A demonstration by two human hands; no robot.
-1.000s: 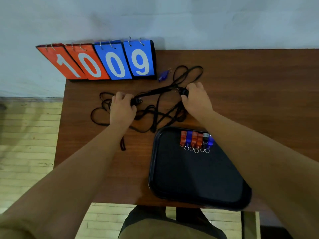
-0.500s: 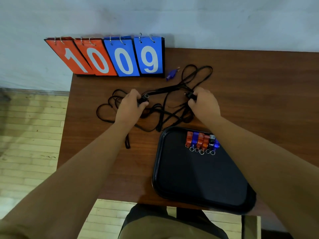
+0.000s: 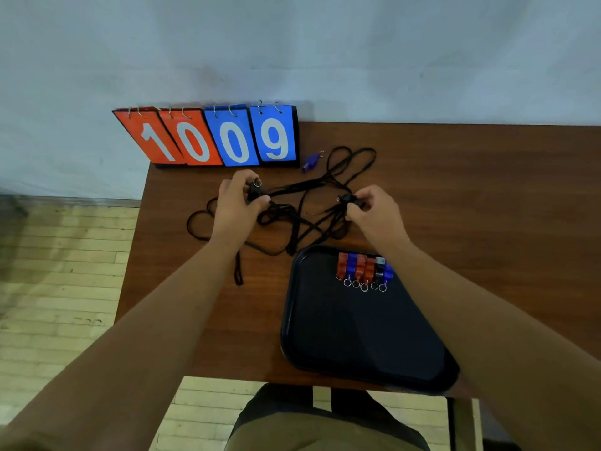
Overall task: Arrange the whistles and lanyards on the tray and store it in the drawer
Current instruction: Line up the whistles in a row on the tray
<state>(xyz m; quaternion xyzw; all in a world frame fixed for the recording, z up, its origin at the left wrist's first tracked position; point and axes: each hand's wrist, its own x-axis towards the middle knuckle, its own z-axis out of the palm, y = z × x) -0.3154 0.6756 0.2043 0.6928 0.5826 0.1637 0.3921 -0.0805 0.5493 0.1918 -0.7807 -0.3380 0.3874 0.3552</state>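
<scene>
A tangle of black lanyards (image 3: 302, 219) lies on the brown table (image 3: 487, 196) behind a black tray (image 3: 351, 336). A row of several orange, blue and black whistles (image 3: 364, 271) with key rings sits at the tray's far edge. My left hand (image 3: 235, 206) pinches a black lanyard clip with a ring, lifted a little off the table. My right hand (image 3: 374, 213) grips another black lanyard clip. A cord stretches between the two hands. One loose blue whistle (image 3: 310, 161) lies near the scoreboard.
A flip scoreboard (image 3: 214, 138) reading 1009 stands at the table's far left edge against the wall. The table's left edge drops to a wooden floor (image 3: 58, 288). The tray's near corner overhangs the table's front edge.
Both hands have lifted the lanyard clips and drawn slightly apart, my left hand moving up toward the scoreboard. The camera has tilted, shifting the scene right and down.
</scene>
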